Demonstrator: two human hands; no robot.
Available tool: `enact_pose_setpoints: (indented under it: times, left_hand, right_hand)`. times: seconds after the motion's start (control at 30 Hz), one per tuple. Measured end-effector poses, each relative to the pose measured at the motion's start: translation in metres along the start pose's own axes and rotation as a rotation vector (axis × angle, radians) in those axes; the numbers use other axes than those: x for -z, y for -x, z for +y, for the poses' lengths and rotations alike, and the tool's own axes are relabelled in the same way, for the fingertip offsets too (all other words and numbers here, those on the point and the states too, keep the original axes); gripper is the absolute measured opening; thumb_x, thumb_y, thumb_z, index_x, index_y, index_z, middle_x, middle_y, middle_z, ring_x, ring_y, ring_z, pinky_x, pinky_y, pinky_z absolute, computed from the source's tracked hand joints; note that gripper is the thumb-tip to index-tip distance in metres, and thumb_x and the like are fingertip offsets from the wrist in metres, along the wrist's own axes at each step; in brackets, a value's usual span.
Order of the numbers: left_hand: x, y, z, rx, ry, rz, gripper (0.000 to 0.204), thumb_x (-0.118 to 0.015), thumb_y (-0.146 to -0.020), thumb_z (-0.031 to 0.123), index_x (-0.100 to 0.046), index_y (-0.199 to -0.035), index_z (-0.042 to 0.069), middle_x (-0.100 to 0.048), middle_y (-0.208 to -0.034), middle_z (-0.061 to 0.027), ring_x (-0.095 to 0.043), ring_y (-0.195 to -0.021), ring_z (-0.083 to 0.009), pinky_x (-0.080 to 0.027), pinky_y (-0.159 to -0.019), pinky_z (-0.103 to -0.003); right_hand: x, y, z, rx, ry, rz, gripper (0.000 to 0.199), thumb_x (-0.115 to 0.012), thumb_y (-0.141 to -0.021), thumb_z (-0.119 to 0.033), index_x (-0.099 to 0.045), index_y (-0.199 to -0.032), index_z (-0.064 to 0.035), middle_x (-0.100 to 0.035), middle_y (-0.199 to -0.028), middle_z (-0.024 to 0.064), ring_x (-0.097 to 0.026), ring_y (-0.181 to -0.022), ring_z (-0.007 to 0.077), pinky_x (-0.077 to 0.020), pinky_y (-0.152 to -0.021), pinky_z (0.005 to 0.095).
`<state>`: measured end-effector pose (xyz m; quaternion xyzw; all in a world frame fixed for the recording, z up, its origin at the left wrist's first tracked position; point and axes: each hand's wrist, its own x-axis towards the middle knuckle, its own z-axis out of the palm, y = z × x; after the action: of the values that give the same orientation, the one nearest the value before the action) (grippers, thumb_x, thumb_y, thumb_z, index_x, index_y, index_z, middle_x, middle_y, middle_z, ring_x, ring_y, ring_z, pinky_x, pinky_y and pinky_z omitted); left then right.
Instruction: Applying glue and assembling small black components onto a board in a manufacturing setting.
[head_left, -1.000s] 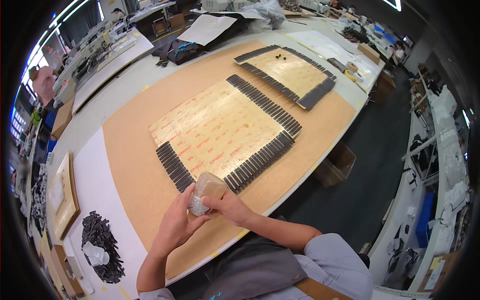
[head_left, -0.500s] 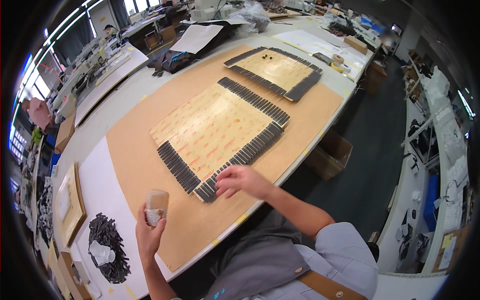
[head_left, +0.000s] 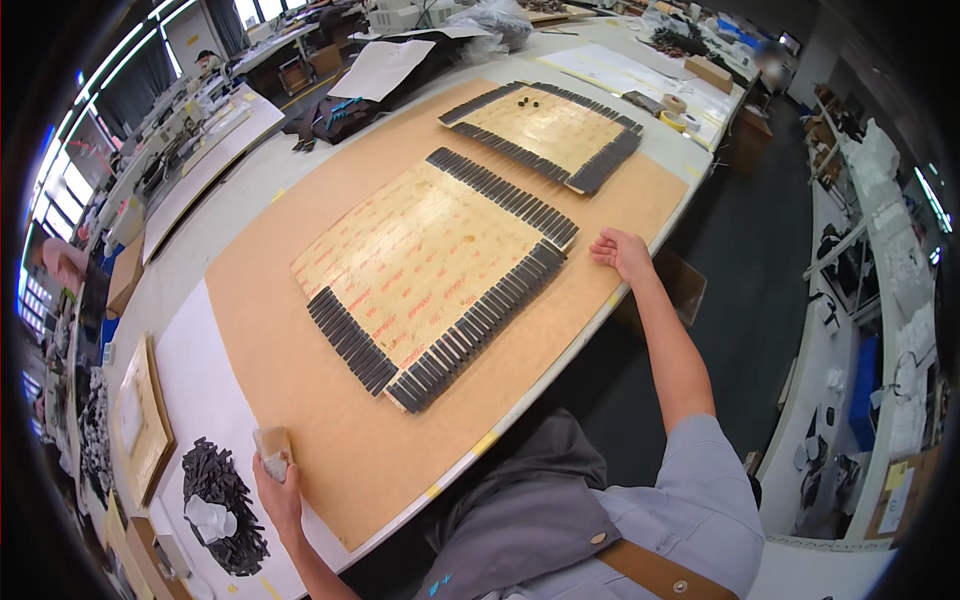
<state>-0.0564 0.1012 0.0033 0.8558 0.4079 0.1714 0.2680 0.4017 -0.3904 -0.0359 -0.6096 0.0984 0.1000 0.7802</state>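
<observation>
Left hand point(head_left: 278, 490) closed around a small tan block with a pale underside point(head_left: 271, 447), held just above the white sheet point(head_left: 200, 380) at the near-left end of the table, right beside a heap of loose dark strips point(head_left: 222, 500) with a crumpled white piece point(head_left: 212, 520) lying on it. Right hand point(head_left: 622, 250) loosely curled, holding nothing that can be made out, resting on the brown kraft paper point(head_left: 300, 300) near the table edge, just beside the right corner of the nearer adhesive panel point(head_left: 430, 262).

Judged from the layout, partly done: nearer panel already bordered with rows of dark strips point(head_left: 470, 325) along 3 sides (near, left end, far-right), with the upper-left side bare and the middle uncovered, showing tan film with faint red print. Farther panel point(head_left: 545, 128) framed by dark strips on about 3 sides too, with a few small dark bits sitting on its centre. Plenty of loose strips left in the heap.

Packages and signs: a flat brown cardboard box point(head_left: 708, 72) and 2 tape rolls point(head_left: 678, 108) near the far-right table corner; a large white paper sheet point(head_left: 382, 68) at the far end; a shallow wooden frame point(head_left: 135, 425) at the left edge; white bags along the right-hand shelving point(head_left: 880, 160). Print too small to tell.
</observation>
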Motion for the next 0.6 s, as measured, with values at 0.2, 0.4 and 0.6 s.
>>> enact_pose_setpoints:
  times: [0.2,0.4,0.6]
  left_hand:
    - [-0.006,-0.004,-0.008,0.064,0.018,-0.026,0.064,-0.062,-0.073,0.01,-0.036,-0.13,-0.002,-0.05,-0.121,-0.0216,-0.051,-0.109,-0.0304,-0.037,-0.095,-0.035]
    - [0.0,-0.001,0.006,0.12,0.152,-0.033,0.065,-0.063,-0.072,0.009,-0.035,-0.13,-0.003,-0.05,-0.121,-0.0197,-0.052,-0.107,-0.0275,-0.037,-0.095,-0.034]
    - [-0.003,-0.002,0.006,0.126,0.076,-0.034,0.067,-0.064,-0.072,0.009,-0.034,-0.131,-0.003,-0.049,-0.121,-0.0191,-0.05,-0.109,-0.0263,-0.037,-0.095,-0.033]
  right_hand:
    - [-0.003,-0.064,0.005,-0.029,0.049,0.074,0.022,-0.058,-0.083,-0.017,-0.056,-0.082,0.0046,-0.06,-0.075,0.0125,-0.064,-0.065,0.022,-0.0516,-0.052,0.0287]
    - [-0.021,-0.096,-0.009,-0.043,0.144,0.056,0.021,-0.06,-0.084,-0.021,-0.059,-0.079,-0.0003,-0.06,-0.07,0.0062,-0.059,-0.06,0.0129,-0.0416,-0.045,0.0214]
    - [-0.026,-0.109,-0.006,-0.061,0.121,0.101,0.02,-0.061,-0.084,-0.021,-0.059,-0.079,-0.001,-0.059,-0.069,0.0041,-0.05,-0.053,0.0078,-0.0359,-0.041,0.018]
